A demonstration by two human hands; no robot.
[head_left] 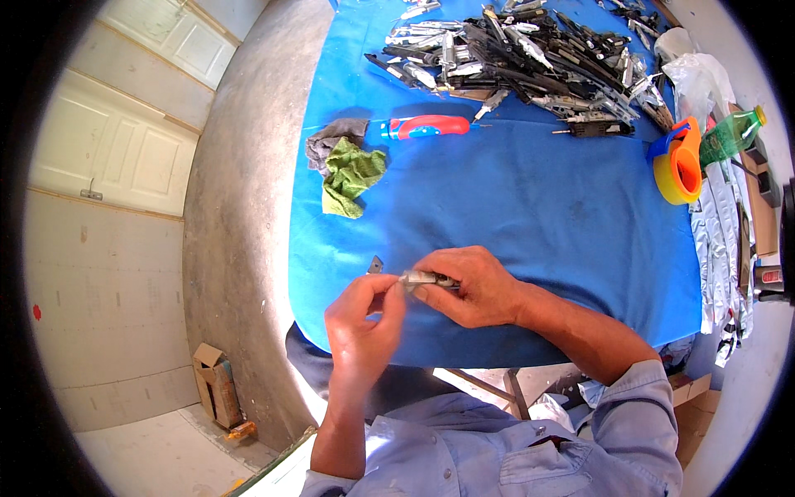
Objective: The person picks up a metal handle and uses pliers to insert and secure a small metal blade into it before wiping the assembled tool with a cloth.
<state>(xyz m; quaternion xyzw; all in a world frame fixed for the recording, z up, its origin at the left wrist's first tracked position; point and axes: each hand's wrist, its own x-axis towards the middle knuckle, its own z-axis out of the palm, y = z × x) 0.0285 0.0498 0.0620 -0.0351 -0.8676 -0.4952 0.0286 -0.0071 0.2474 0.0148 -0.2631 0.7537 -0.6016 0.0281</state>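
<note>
Near the front of the blue-covered table, my right hand (479, 286) is closed around a small silver and black metal part (426, 278). My left hand (364, 319) pinches the left end of that part, thumb and index finger together. The fingers cover much of it, so its exact kind is unclear. Just beyond the left fingertips, a small flat grey metal piece with a hole (375, 264) shows above the cloth; the frame does not show whether it is held or lies loose.
A heap of silver and black metal parts (530, 58) covers the far end. Left of centre lie a red and blue electric screwdriver (431, 127), a green rag (352, 176) and a grey rag (331, 142). Tape rolls (681, 170) and a green plastic bottle (730, 137) stand at the right edge.
</note>
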